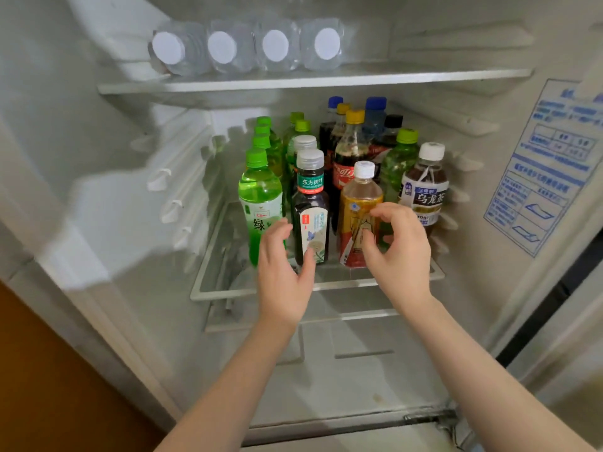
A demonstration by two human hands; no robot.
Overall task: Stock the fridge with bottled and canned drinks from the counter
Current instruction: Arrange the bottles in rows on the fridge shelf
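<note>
- Where the two bare forearms rise from the bottom edge of the frame, their elbows are cut off.
- The left hand (284, 275) sits at lower centre with its fingers loose and spread, gripping nothing. Its thumb overlaps the foot of a dark tea bottle (311, 207), and its fingertips cover part of a green bottle (261, 197).
- The right hand (403, 256), right of centre, has loosely curled fingers. Their tips lie in front of the label of an amber bottle (357, 197) but are not wrapped round it, and whether they touch it is unclear.
- These three bottles stand upright in the front row on the glass shelf (326, 283) of the fridge (130, 223), with a brown tea bottle (424, 190) at the row's right end, its base hidden by the right hand.
- Behind them, cola bottles (349, 151) and more green ones are mostly hidden, showing little but caps and shoulders.
- At the top of the frame, four water bottles (248, 47) lie on the upper shelf (293, 81), caps outward, their bodies blurred.
- A blue printed sticker (548, 164) at the right edge is too blurred to read.
</note>
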